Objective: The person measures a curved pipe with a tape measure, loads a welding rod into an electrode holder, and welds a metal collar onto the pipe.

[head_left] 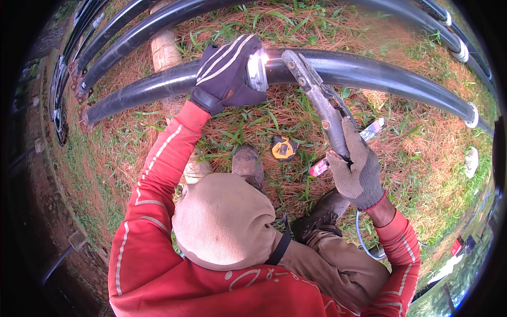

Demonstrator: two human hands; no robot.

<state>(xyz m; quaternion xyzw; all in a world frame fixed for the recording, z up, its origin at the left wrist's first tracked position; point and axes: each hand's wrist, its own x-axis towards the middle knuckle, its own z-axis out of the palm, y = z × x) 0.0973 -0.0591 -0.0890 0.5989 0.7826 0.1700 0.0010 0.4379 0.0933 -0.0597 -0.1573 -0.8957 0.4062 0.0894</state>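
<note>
Grassy ground (433,132) littered with brown needles, outdoors. Several black pipes (129,46) along the upper left; a log (165,50) just beyond the nearest one.

Nearest pipe (369,71) lies crosswise in front of the person, bowed by the lens. Left hand (227,68), dark striped glove, clasped over it, up against a silver band (257,74) that glares white on top. Right hand (358,166), knit glove, closed around the lower end of a long grey tool (322,103), fingers fairly straight along it. Tool's far end overlaps the pipe, right of the band; contact cannot be told.

Yellow tape measure (284,148) on the grass between the boots (247,161) and the pipe. Pink-and-white strip (319,167) passes under the tool.

Risks, as judged: a round pipe could roll if the left hand eases off. Tool could skid on the smooth curve and strike the glove, the two being near. Glare may hide the band's edge and spoil the aim. Loose fingers could let the tool twist. Tape measure could be trodden on.
</note>
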